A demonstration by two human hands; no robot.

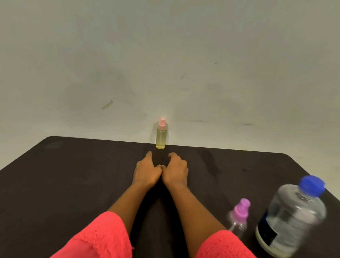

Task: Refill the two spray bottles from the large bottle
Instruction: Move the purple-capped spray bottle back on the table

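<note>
A small clear spray bottle with a pink cap (161, 136) stands upright at the far edge of the dark table (59, 181), against the wall. My left hand (146, 170) and my right hand (175, 171) lie side by side on the table just in front of it, thumbs touching, holding nothing. A second small spray bottle with a purple cap (239, 217) stands at my right forearm. To its right stands the large clear bottle with a blue cap (291, 217), partly filled with clear liquid.
A plain pale wall (170, 57) rises directly behind the table's far edge. My red sleeves (103, 243) cover both arms near the bottom of the view.
</note>
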